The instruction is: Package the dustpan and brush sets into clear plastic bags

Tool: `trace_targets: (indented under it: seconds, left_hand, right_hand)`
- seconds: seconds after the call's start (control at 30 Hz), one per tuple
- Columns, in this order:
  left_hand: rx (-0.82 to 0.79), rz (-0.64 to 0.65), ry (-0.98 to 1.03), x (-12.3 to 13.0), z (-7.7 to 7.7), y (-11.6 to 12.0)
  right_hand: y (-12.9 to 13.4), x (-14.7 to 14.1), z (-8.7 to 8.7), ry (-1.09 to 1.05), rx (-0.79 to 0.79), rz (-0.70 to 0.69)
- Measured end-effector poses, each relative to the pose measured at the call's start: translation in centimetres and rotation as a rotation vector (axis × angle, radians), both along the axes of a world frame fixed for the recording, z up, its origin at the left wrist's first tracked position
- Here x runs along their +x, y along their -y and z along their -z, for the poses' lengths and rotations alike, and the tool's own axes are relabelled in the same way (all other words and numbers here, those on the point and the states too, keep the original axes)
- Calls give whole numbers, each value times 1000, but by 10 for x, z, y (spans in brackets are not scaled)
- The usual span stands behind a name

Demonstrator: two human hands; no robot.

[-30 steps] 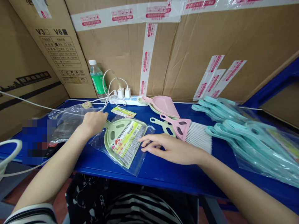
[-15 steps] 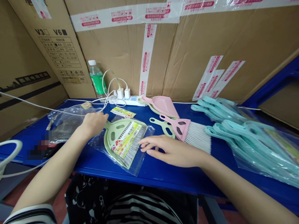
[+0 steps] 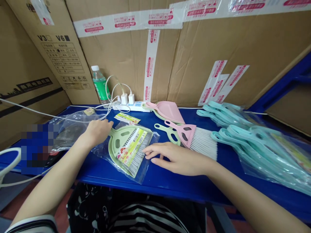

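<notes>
A pale green dustpan and brush set (image 3: 121, 139) with a printed card (image 3: 133, 146) lies in a clear plastic bag (image 3: 143, 168) on the blue table (image 3: 170, 183). My left hand (image 3: 97, 132) is curled over the bag's left end, at the dustpan's handle. My right hand (image 3: 177, 158) lies flat with its fingers apart, fingertips touching the bag's right edge. Just beyond my right hand lie a pink brush (image 3: 195, 138) with white bristles and a green brush handle (image 3: 170, 134).
A pink dustpan (image 3: 168, 111) is stacked on a green one at the back. Several bagged teal sets (image 3: 255, 142) fill the right. Empty clear bags (image 3: 70, 127) lie left. A loose card (image 3: 126, 117), power strip (image 3: 136, 105), green bottle (image 3: 99, 85) and cardboard boxes (image 3: 194, 64) stand behind.
Both hands stay on the bagged green set; my right hand has slid slightly left along the bag's edge. The view has shifted a little.
</notes>
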State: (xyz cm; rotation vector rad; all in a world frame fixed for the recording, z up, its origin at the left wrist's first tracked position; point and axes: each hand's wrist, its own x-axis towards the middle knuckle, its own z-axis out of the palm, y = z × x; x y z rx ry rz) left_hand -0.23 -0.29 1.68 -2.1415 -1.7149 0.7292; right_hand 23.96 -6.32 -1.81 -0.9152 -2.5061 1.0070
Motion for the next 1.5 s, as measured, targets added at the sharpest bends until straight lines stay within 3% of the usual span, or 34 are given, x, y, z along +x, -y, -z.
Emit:
trace_targets:
  seconds: [0.57,1.5]
  left_hand:
    - [-1,27,-17,3,-3,4]
    - [-2,34,-13,4,0,4]
  right_hand:
    - [6,-1,-3,88,126,-18]
    - [9,-2,-5,159,151,-13]
